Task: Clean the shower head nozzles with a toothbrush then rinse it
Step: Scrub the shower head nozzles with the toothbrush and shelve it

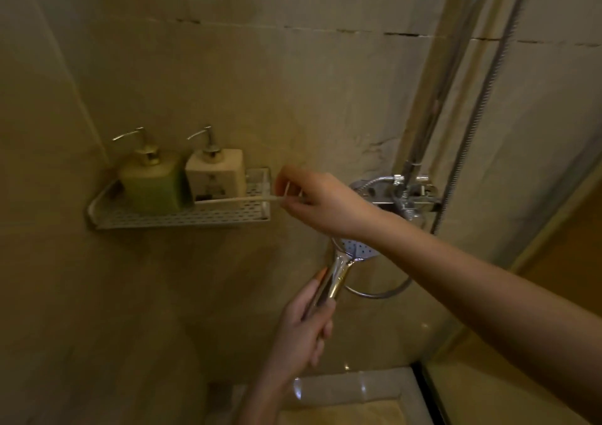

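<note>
My left hand (304, 323) grips the chrome handle of the shower head (350, 255), holding it low in the middle with its nozzle face turned up. My right forearm crosses over the face and hides most of it. My right hand (321, 201) pinches one end of a white toothbrush (237, 199). The toothbrush lies level over the right part of the perforated white wall shelf (182, 218), its far end in front of the bottles. Whether it touches the shelf I cannot tell.
A green pump bottle (151, 182) and a cream pump bottle (216, 175) stand on the shelf. The chrome mixer tap (405, 193) is on the wall at right, with a riser pipe (433, 105) and hose (482, 99) above. A glass door edge (426, 389) stands at lower right.
</note>
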